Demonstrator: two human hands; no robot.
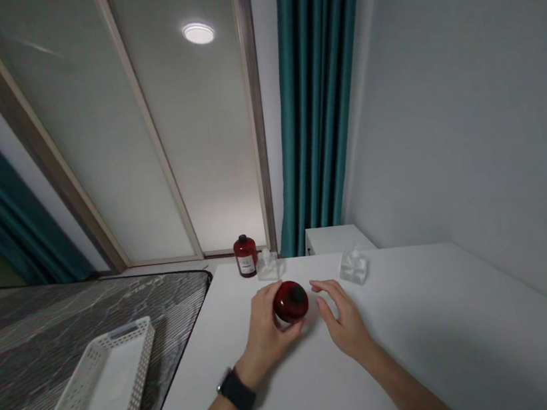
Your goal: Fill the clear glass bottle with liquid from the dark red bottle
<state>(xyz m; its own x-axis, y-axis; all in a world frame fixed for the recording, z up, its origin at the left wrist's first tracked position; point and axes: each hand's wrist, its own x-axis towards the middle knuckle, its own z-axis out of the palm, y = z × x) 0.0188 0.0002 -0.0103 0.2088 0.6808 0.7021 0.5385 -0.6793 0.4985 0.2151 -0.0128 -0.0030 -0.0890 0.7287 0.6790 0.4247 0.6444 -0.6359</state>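
Observation:
My left hand [268,330], with a dark watch on its wrist, is wrapped round a dark red bottle [287,305] with a black cap. The bottle's cap end faces up toward me. Just to its right, my right hand [341,317] is held with fingers apart and nothing between them. Behind stands a second red bottle [245,256] with a black cap and a pale label. A clear plastic packet [268,266] lies beside that bottle. Another clear packet [353,266] rests beyond my right hand.
Both hands are over a white table [298,390]. To the left, a white perforated basket [93,390] sits on a grey striped surface [165,300]. A white cabinet [338,238], a teal curtain [323,104] and frosted sliding doors [199,141] are behind the table.

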